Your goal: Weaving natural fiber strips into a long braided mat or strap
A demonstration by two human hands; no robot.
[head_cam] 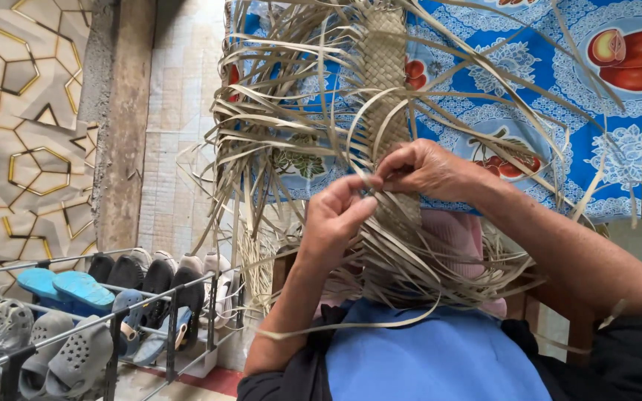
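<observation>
I see dry, matt straw-coloured leaf strips (313, 134), thin and fibrous, plaited into a woven band (385, 67) with a ribbed, rough face. My left hand (336, 215) and right hand (429, 169) pinch these strips. Behind lies a blue printed cloth (551, 96), soft and matt. On my lap, plain blue fabric (440, 356) looks smooth. The shoe rack (113, 312) is dull grey metal tubing, holding matt foam-plastic clogs (68, 286). The wall panel (16, 111) is glossy with gilt lines.
</observation>
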